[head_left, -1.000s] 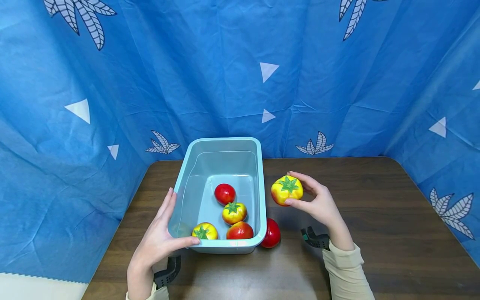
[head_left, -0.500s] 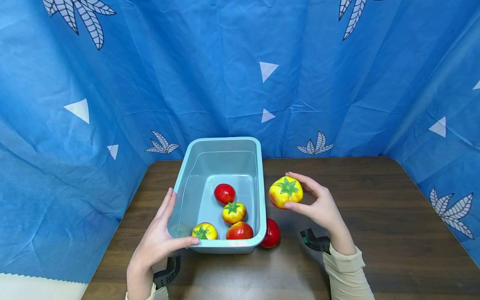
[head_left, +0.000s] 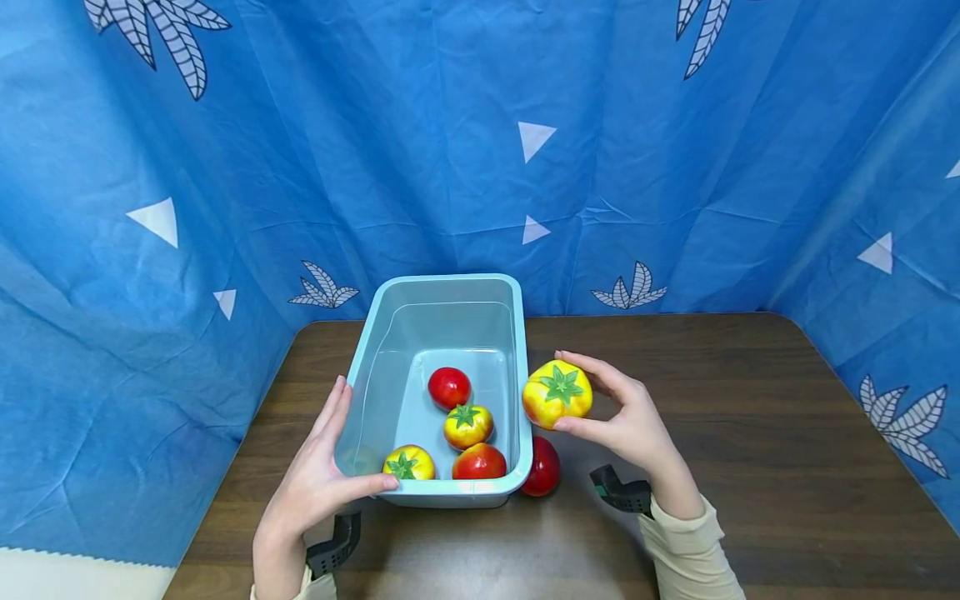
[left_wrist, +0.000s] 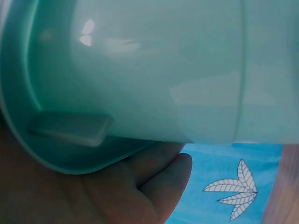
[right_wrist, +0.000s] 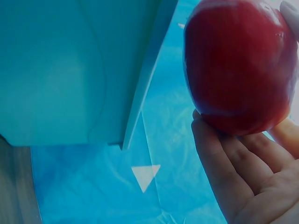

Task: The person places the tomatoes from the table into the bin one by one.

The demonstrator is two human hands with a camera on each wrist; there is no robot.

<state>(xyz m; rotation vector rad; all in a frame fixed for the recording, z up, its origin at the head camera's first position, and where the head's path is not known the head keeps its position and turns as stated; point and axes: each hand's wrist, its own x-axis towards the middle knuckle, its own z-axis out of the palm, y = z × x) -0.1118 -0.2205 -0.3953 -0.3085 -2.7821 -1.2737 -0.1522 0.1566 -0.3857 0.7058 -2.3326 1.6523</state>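
Note:
In the head view, my right hand (head_left: 628, 417) holds a yellow toy tomato (head_left: 557, 395) with a green leafy top between thumb and fingers. It is raised beside the right rim of a light blue plastic bin (head_left: 522, 367). The right wrist view shows this toy tomato's red underside (right_wrist: 240, 65). My left hand (head_left: 311, 475) rests on the bin's front left corner, straight fingers along the outer left wall and thumb on the front rim. Inside lie a red one (head_left: 450, 387), a yellow-red one (head_left: 468, 426), a yellow one (head_left: 409, 462) and an orange-red one (head_left: 480, 462).
Another red toy tomato (head_left: 543, 467) sits on the dark wooden table (head_left: 757, 433), just outside the bin's front right corner and partly hidden by it. Blue cloth (head_left: 442, 150) with leaf and triangle prints hangs behind the table and on both sides.
My right hand has moved left and slightly nearer with the yellow toy tomato, from over the table to beside the bin's right rim. The left hand and the bin stay put.

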